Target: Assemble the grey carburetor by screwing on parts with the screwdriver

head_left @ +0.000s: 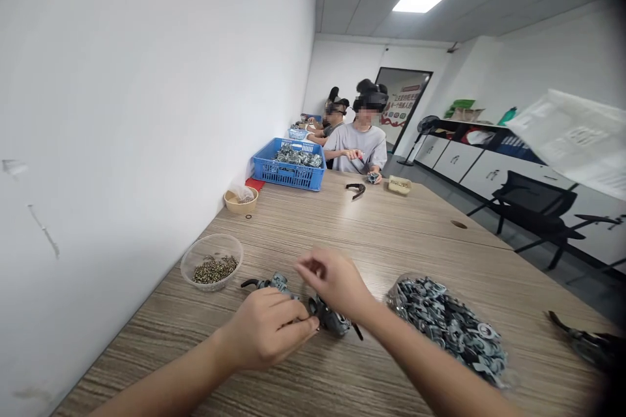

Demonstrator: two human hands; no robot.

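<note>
A grey metal casting that looks like a carburetor (335,320) lies on the table between my hands. The thumb and fingers of my left hand (267,326) are pinched together against its left side; whatever small thing they grip is hidden. Just above the casting is my right hand (337,280), its fingers curled into a pinch and slightly blurred, so I cannot make out anything in them. Behind my left hand lies a second similar casting (280,283) with a black hose, partly covered. A clear round tub (188,260) of small brass-coloured screws stands to the left.
On the right, a clear container (398,287) is heaped with grey metal parts, with a dark hose-like part (581,342) beyond it. Further back are a yellow bowl (239,206), a blue crate (288,177), a black curved part (357,191) and a person (359,140) working across the table.
</note>
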